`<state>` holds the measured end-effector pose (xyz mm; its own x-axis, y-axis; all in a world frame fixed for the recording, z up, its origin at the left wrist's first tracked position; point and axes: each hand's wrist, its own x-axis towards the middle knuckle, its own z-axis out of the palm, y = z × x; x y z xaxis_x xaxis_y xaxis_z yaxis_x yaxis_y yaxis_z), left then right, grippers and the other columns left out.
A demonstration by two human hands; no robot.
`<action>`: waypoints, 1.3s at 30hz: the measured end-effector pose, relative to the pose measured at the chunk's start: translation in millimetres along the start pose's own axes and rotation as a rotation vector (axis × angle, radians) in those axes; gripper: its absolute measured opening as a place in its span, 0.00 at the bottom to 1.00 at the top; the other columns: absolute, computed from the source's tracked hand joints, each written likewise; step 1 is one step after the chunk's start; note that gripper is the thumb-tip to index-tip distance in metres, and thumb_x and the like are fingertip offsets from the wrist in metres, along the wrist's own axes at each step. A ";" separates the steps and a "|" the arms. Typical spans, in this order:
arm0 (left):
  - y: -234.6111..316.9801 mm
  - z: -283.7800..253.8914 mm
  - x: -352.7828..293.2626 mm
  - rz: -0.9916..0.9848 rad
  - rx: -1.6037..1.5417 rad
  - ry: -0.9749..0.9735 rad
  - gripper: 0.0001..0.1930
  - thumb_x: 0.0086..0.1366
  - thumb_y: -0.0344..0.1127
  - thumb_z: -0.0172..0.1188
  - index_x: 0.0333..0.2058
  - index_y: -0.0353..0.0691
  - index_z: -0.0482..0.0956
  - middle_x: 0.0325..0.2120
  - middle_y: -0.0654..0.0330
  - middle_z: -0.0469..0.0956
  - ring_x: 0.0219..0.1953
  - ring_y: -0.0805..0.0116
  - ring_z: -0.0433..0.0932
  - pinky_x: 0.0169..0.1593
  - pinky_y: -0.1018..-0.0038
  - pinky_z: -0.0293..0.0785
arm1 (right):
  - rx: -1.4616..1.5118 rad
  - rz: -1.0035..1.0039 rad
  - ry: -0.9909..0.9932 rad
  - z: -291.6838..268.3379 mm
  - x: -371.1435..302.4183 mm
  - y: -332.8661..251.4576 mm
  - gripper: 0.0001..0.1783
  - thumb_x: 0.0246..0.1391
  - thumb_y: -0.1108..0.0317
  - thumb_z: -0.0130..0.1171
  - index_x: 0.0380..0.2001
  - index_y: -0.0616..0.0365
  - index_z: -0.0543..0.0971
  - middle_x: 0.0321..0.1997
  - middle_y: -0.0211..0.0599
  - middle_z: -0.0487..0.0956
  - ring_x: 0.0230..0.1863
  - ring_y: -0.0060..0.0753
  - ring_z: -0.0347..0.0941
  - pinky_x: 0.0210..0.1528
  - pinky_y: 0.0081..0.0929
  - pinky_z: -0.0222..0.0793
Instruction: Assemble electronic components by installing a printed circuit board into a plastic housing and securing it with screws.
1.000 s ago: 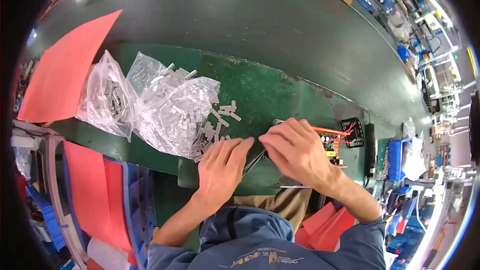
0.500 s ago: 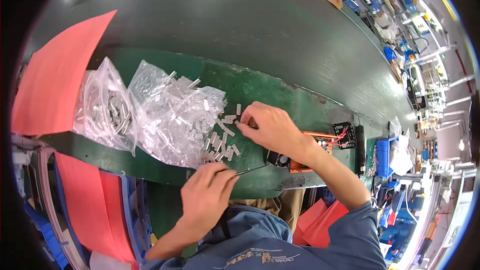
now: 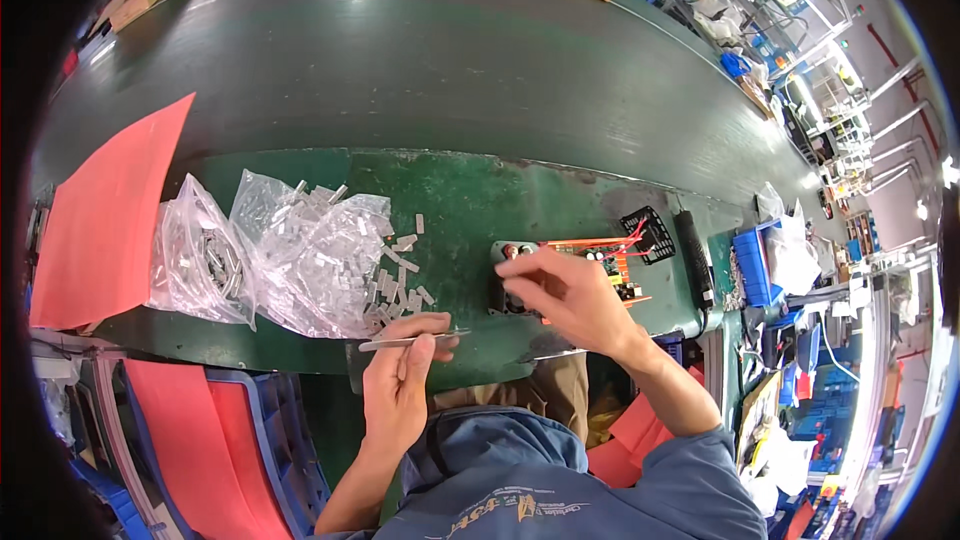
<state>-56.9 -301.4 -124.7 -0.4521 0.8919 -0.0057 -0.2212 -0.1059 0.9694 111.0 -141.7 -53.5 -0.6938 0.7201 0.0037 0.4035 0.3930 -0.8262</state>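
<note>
My left hand (image 3: 400, 370) is closed round a pair of thin metal tweezers (image 3: 385, 344), whose tips point right, near the table's front edge. My right hand (image 3: 570, 300) is over the left end of an orange circuit board (image 3: 570, 244), beside a black square fan (image 3: 497, 297). Its thumb and fingers are curled toward each other; anything between the fingertips is too small to make out. Small silvery metal pieces (image 3: 388, 286) lie scattered to the left, spilling from a clear plastic bag (image 3: 310, 285) full of similar pieces.
Another clear bag (image 3: 195, 270) with metal parts stands farther left, against a red sheet (image 3: 115, 220). A black grille (image 3: 648, 235) with red wires and a long black tool (image 3: 693, 258) lie right of the board. Beyond runs a dark belt surface (image 3: 400, 60); a blue bin (image 3: 757, 265) is at right.
My right hand has moved right, from the loose metal pieces to the board and fan. My left hand has turned, and the tweezers now lie across its fingers. The view has shifted.
</note>
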 end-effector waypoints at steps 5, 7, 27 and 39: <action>6.4 14.9 -4.6 -0.058 -0.034 -0.089 0.12 0.78 0.34 0.54 0.48 0.28 0.78 0.44 0.51 0.83 0.44 0.63 0.85 0.50 0.68 0.84 | 0.184 0.059 0.046 -14.5 -58.6 19.3 0.10 0.65 0.71 0.64 0.48 0.62 0.84 0.41 0.29 0.83 0.36 0.17 0.78 0.41 0.19 0.75; 13.8 29.3 -7.4 -0.040 -0.056 -0.081 0.12 0.76 0.32 0.58 0.50 0.29 0.77 0.44 0.50 0.83 0.45 0.63 0.85 0.51 0.67 0.85 | 0.252 0.132 0.076 -17.0 -74.0 21.0 0.11 0.66 0.70 0.63 0.49 0.62 0.83 0.41 0.29 0.83 0.37 0.17 0.78 0.43 0.19 0.75; -3.8 141.6 2.8 -0.063 0.182 -0.180 0.11 0.72 0.29 0.63 0.47 0.29 0.77 0.40 0.51 0.84 0.39 0.64 0.85 0.47 0.71 0.82 | 0.525 0.149 0.225 -62.6 -126.0 88.3 0.11 0.65 0.72 0.64 0.49 0.59 0.84 0.39 0.32 0.85 0.36 0.19 0.78 0.39 0.23 0.74; -22.4 156.9 40.0 0.533 0.732 -0.363 0.10 0.64 0.19 0.66 0.42 0.34 0.78 0.37 0.53 0.85 0.36 0.58 0.85 0.41 0.71 0.80 | -0.793 0.354 0.978 -152.8 -175.9 220.1 0.27 0.61 0.70 0.66 0.63 0.58 0.75 0.60 0.48 0.77 0.61 0.52 0.72 0.64 0.41 0.67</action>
<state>65.5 -194.4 -108.2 -0.0166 0.9003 0.4349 0.5822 -0.3449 0.7363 413.0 -94.5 -149.9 0.1045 0.8360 0.5387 0.9460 0.0836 -0.3132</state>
